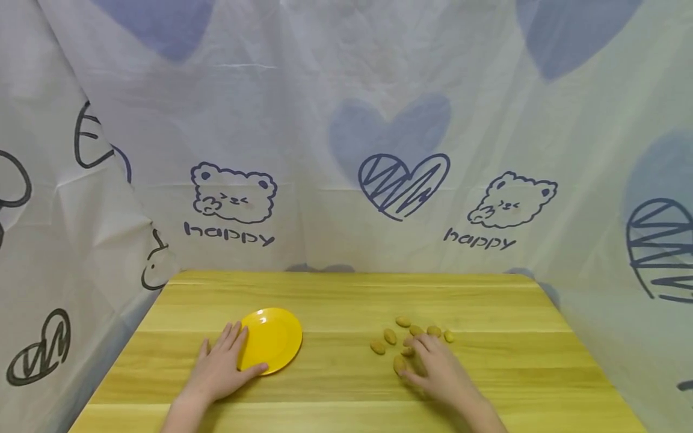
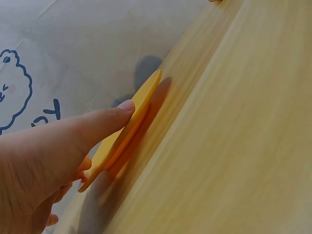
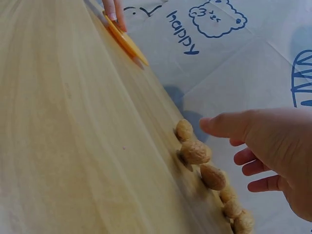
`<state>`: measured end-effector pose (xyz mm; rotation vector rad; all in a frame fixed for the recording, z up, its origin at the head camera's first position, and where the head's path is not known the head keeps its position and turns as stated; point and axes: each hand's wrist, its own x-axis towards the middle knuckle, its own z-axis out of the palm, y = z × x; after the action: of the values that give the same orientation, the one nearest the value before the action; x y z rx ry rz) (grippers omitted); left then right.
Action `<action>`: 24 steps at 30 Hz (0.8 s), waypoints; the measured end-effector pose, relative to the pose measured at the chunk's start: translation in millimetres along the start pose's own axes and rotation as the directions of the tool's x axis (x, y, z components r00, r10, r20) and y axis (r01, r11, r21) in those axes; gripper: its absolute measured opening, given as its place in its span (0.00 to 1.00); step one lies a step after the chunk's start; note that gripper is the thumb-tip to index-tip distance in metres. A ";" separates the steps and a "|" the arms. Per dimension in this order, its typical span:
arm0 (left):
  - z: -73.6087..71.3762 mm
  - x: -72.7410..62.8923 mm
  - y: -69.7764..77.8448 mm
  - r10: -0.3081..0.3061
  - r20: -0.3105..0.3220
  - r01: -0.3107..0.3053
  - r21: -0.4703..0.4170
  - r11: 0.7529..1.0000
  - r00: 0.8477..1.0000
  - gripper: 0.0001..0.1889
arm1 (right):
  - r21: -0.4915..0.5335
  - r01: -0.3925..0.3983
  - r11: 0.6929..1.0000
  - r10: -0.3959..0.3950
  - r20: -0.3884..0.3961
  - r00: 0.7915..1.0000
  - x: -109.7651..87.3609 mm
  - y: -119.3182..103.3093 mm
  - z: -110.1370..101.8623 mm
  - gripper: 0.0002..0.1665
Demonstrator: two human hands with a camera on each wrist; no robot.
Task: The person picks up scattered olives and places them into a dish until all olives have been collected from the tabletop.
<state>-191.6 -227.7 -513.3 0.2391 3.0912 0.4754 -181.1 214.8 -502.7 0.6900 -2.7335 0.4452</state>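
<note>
A round yellow plate (image 1: 273,340) sits flat on the table at the left of the head view. My left hand (image 1: 222,367) holds its left side, thumb over the near rim and fingers along the left rim. In the left wrist view the thumb (image 2: 109,119) lies on the plate's edge. On the right are several tan, oval, nut-like pieces (image 1: 390,336) with wrinkled surfaces. Over the near ones hangs my right hand (image 1: 435,370), thumb and fingers apart. The right wrist view shows the thumb (image 3: 226,124) near the pieces (image 3: 195,152) with nothing in its grasp.
The wood-grain table (image 1: 335,385) has a back edge along a white printed cloth (image 1: 319,228) with hearts and bears. The cloth also hangs at both sides. Bare wood lies between the plate and the nut-like pieces.
</note>
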 end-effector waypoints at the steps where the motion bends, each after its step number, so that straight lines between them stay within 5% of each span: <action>1: 0.4 -0.2 -0.5 -0.001 0.005 0.001 0.000 1.000 1.000 0.55 | 0.004 -0.001 1.000 0.001 0.012 1.000 -0.5 -0.1 1.2 0.30; 24: 1.4 0.5 -5.2 0.011 0.004 -0.011 -0.022 1.000 1.000 0.57 | -0.001 0.062 0.998 -0.061 0.053 0.997 3.4 2.6 15.7 0.24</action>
<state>-192.8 -232.0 -516.2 0.2568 3.0805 0.5074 -188.4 209.9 -516.4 0.7938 -2.7530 0.4146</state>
